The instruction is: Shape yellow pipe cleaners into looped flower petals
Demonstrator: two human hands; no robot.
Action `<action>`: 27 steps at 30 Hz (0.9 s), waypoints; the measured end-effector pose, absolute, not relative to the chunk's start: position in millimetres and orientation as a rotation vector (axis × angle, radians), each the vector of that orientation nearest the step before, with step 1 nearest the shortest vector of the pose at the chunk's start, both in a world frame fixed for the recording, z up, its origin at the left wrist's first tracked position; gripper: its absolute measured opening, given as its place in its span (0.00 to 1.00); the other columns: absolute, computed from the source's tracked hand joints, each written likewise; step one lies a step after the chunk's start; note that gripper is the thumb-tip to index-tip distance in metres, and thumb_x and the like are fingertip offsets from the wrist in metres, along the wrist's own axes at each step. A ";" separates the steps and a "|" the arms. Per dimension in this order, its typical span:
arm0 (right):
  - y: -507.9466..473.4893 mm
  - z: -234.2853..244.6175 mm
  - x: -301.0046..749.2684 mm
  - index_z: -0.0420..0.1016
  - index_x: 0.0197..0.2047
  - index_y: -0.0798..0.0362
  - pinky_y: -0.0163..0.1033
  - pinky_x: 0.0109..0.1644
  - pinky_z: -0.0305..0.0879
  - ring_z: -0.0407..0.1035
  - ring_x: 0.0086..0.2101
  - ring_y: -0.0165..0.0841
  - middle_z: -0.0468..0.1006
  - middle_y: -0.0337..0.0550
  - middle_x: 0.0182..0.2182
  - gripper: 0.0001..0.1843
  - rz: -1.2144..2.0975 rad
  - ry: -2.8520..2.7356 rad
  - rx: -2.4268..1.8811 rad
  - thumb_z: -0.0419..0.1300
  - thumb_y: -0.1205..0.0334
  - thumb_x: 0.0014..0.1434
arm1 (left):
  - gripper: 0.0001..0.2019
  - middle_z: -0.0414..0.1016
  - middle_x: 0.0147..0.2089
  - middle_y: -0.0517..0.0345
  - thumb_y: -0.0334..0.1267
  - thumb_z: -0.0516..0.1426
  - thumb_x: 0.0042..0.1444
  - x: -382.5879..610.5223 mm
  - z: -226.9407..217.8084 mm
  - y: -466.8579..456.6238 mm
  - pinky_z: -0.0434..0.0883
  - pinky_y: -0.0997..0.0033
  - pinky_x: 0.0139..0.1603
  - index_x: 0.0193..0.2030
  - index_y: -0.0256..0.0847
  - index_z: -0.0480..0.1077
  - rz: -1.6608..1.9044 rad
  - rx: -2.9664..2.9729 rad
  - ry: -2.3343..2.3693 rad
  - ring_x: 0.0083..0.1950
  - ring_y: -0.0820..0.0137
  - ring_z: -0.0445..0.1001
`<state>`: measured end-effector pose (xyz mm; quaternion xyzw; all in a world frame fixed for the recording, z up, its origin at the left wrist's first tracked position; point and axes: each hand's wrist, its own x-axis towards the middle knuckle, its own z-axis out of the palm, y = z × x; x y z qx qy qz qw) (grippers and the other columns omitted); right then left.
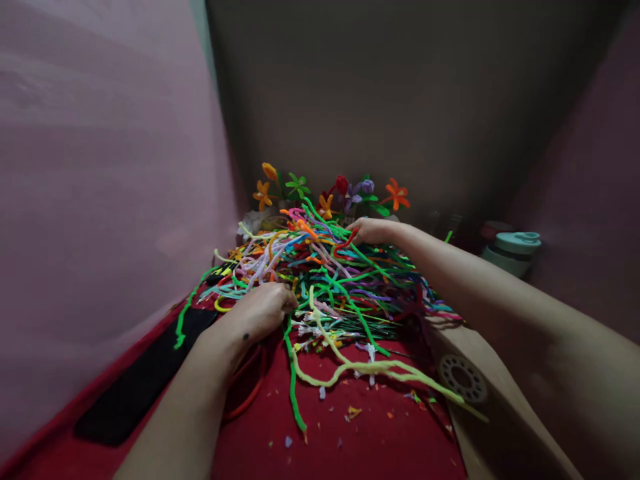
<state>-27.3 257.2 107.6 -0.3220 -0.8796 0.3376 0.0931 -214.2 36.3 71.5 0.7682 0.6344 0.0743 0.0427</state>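
A big tangled heap of coloured pipe cleaners [330, 280] lies on a red cloth [370, 440]. My left hand [263, 311] rests on the heap's near left edge, fingers curled down into the strands. My right hand [370, 231] reaches to the far side of the heap, fingers closed around a red pipe cleaner [346, 244]. Behind the heap stand finished pipe-cleaner flowers [340, 190] in orange, red, purple and green. A long pale green strand [370, 368] trails toward me across the cloth.
A pink wall [100, 200] closes the left side and a dark wall stands behind. A teal lidded container [513, 250] sits at the right. A wooden piece with a white perforated disc [463, 378] lies under my right forearm. Small trimmings dot the cloth.
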 end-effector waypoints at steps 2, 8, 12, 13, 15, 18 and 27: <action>256.0 107.6 -27.1 0.77 0.36 0.53 0.29 0.30 0.63 0.66 0.26 0.27 0.77 0.34 0.26 0.15 0.999 -2.616 -0.962 0.65 0.61 0.41 | 0.13 0.73 0.26 0.56 0.29 0.50 0.45 -216.2 70.9 36.0 0.64 0.71 0.34 0.21 0.46 0.73 0.266 2.337 1.967 0.30 0.68 0.70; 251.0 109.8 -25.7 0.78 0.35 0.55 0.29 0.30 0.61 0.65 0.27 0.27 0.76 0.35 0.26 0.14 0.893 -2.658 -0.948 0.64 0.60 0.42 | 0.14 0.75 0.39 0.54 0.31 0.49 0.50 -232.3 81.7 32.6 0.67 0.70 0.41 0.34 0.43 0.75 0.812 2.317 2.165 0.40 0.67 0.72; 247.9 109.8 -25.3 0.78 0.38 0.55 0.29 0.30 0.62 0.66 0.27 0.28 0.76 0.35 0.27 0.15 0.888 -2.651 -0.962 0.62 0.65 0.43 | 0.15 0.77 0.39 0.58 0.31 0.49 0.51 -244.9 84.1 32.2 0.68 0.70 0.44 0.36 0.45 0.75 1.010 2.099 2.451 0.40 0.67 0.74; 247.0 109.3 -25.3 0.78 0.39 0.55 0.29 0.31 0.62 0.66 0.28 0.28 0.76 0.36 0.27 0.16 0.898 -2.643 -0.967 0.62 0.66 0.43 | 0.14 0.77 0.40 0.58 0.32 0.49 0.51 -247.4 81.9 33.5 0.68 0.70 0.45 0.37 0.46 0.75 1.003 2.068 2.488 0.41 0.66 0.74; 245.5 108.1 -25.2 0.78 0.41 0.54 0.30 0.32 0.63 0.66 0.29 0.29 0.77 0.35 0.28 0.18 0.914 -2.628 -0.971 0.62 0.67 0.43 | 0.13 0.77 0.42 0.56 0.33 0.49 0.52 -251.2 75.4 37.2 0.68 0.69 0.46 0.38 0.44 0.75 0.942 2.076 2.519 0.43 0.66 0.74; 243.7 106.8 -25.1 0.77 0.43 0.53 0.30 0.32 0.63 0.67 0.29 0.29 0.77 0.35 0.29 0.20 0.920 -2.610 -0.989 0.62 0.67 0.43 | 0.13 0.76 0.42 0.52 0.35 0.49 0.53 -253.4 65.2 42.9 0.67 0.66 0.48 0.38 0.41 0.74 0.775 2.178 2.496 0.45 0.64 0.72; 239.0 108.5 -23.1 0.77 0.45 0.52 0.29 0.34 0.63 0.66 0.28 0.28 0.76 0.32 0.26 0.22 0.847 -2.637 -0.981 0.63 0.65 0.43 | 0.11 0.73 0.43 0.52 0.36 0.51 0.51 -254.0 44.1 53.5 0.67 0.68 0.46 0.36 0.42 0.75 0.553 2.149 2.505 0.44 0.65 0.71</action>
